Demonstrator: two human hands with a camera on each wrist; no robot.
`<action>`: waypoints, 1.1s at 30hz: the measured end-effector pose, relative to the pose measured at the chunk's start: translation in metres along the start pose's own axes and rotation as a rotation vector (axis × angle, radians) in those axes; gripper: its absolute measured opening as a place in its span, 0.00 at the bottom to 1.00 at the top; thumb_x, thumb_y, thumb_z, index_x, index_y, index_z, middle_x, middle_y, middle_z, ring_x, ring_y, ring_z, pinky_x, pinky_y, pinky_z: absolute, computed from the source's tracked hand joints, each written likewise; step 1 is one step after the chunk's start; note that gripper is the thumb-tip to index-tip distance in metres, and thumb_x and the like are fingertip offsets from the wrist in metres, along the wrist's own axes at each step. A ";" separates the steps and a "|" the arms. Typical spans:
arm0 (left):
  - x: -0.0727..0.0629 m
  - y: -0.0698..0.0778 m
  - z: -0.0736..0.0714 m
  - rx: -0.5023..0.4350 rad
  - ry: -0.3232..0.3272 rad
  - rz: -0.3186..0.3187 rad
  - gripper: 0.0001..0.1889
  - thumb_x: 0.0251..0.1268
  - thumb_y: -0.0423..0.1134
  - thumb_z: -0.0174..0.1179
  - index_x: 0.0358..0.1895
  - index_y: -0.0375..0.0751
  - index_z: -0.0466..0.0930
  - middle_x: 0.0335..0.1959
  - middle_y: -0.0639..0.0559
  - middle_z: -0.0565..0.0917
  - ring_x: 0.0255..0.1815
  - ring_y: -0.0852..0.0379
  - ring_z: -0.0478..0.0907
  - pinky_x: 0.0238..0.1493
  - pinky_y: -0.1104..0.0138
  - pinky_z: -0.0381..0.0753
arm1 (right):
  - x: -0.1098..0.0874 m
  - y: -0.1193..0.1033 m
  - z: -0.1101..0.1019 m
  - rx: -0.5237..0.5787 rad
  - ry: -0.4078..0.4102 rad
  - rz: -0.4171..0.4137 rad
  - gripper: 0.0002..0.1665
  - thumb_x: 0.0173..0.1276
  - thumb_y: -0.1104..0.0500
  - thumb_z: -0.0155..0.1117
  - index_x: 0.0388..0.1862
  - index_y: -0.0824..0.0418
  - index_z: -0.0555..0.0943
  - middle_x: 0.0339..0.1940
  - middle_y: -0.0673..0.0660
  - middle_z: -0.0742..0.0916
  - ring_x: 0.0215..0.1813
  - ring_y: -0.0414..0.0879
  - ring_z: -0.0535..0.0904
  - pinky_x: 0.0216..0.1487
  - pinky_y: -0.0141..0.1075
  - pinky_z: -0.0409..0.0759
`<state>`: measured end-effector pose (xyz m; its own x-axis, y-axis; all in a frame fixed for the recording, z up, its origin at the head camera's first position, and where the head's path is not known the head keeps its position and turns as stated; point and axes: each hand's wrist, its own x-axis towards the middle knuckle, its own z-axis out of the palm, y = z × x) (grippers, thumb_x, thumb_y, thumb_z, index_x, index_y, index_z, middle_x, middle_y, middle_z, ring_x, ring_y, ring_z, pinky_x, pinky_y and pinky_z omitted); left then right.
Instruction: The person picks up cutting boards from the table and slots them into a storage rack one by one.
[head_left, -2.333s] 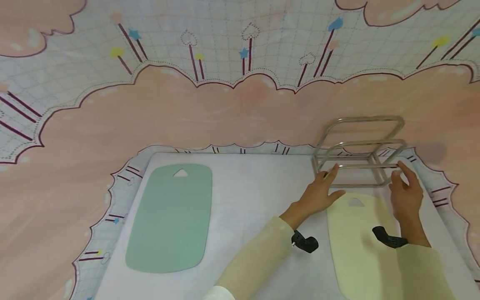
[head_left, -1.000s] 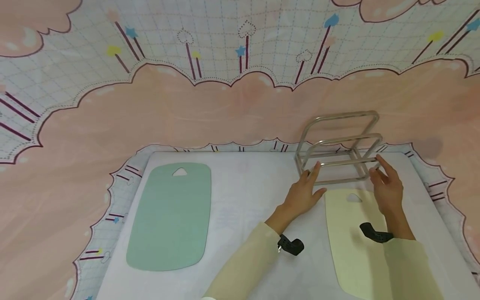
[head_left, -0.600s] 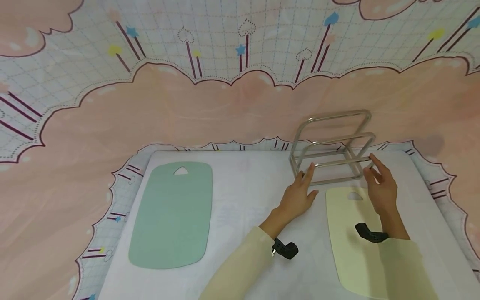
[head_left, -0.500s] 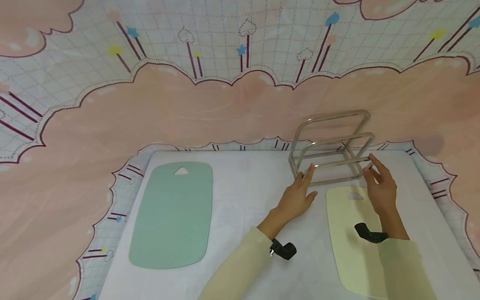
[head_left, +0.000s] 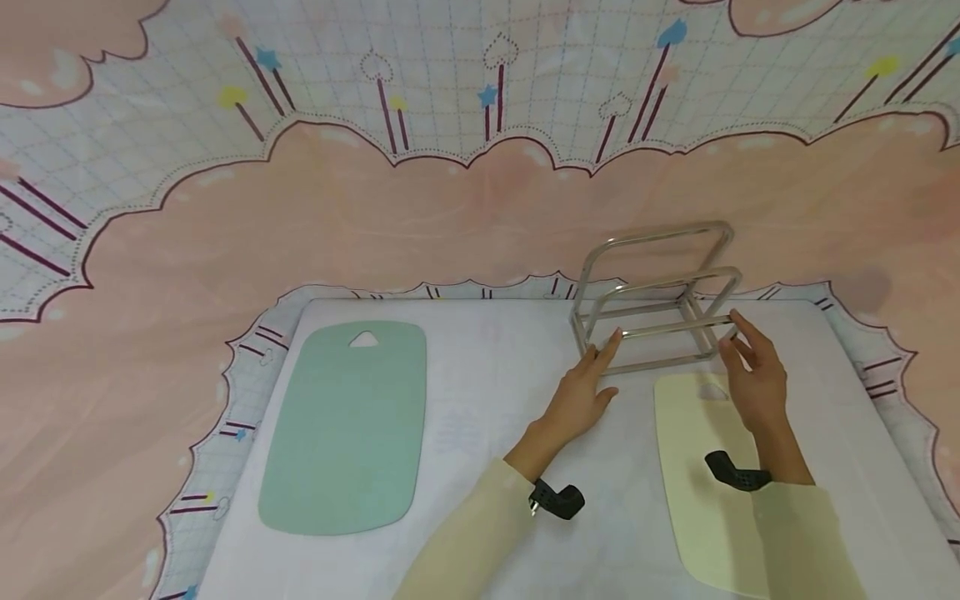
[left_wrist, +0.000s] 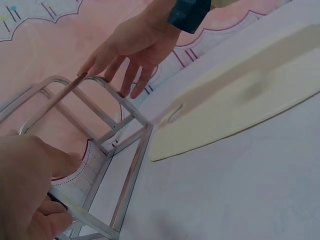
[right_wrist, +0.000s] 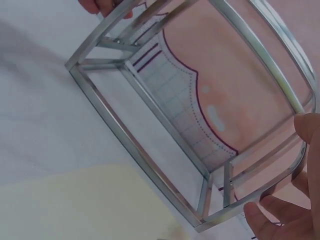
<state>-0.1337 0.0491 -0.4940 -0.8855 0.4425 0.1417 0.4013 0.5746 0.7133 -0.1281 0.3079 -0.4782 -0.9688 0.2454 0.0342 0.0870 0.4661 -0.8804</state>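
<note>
A silver metal rack (head_left: pixel 675 327) with upright loops stands at the back right of the white table, turned slightly. My left hand (head_left: pixel 573 404) holds its front left corner, index finger laid along the upper bar; in the left wrist view the thumb and lower fingers lie about the side bars. At the front right corner, my right hand (head_left: pixel 761 387) grips the rack; the right wrist view shows its fingers (right_wrist: pixel 285 212) curled at the side bar. Beneath my right forearm lies a pale yellow cutting board (head_left: pixel 701 475), partly covered by the sleeve.
A green cutting board (head_left: pixel 341 429) with a triangular hole lies flat on the left of the white table (head_left: pixel 480 517). Behind the table hangs a peach and white patterned cloth (head_left: pixel 450 217). White surface lies between the two boards.
The rack has slid left along the back of the table, with both hands holding it, and has turned slightly. Both boards stay where they were.
</note>
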 end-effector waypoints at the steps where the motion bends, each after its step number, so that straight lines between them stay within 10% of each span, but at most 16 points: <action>1: -0.001 0.000 -0.001 -0.008 0.001 -0.003 0.46 0.66 0.35 0.61 0.78 0.61 0.40 0.67 0.27 0.62 0.61 0.35 0.70 0.56 0.54 0.74 | 0.000 0.000 0.000 0.004 -0.003 -0.006 0.31 0.76 0.49 0.48 0.76 0.38 0.57 0.75 0.58 0.58 0.72 0.61 0.58 0.59 0.63 0.64; 33: -0.051 -0.001 -0.014 0.062 0.086 -0.022 0.47 0.64 0.26 0.59 0.78 0.54 0.38 0.65 0.23 0.63 0.23 0.48 0.82 0.28 0.70 0.80 | -0.020 -0.013 0.032 0.041 -0.012 -0.125 0.29 0.76 0.54 0.51 0.74 0.46 0.63 0.72 0.59 0.63 0.67 0.65 0.65 0.60 0.55 0.68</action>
<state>-0.0921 0.0163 -0.4923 -0.9100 0.3701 0.1868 0.3929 0.6260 0.6736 -0.1170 0.2694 -0.4830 -0.9741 0.1776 0.1398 -0.0442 0.4570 -0.8884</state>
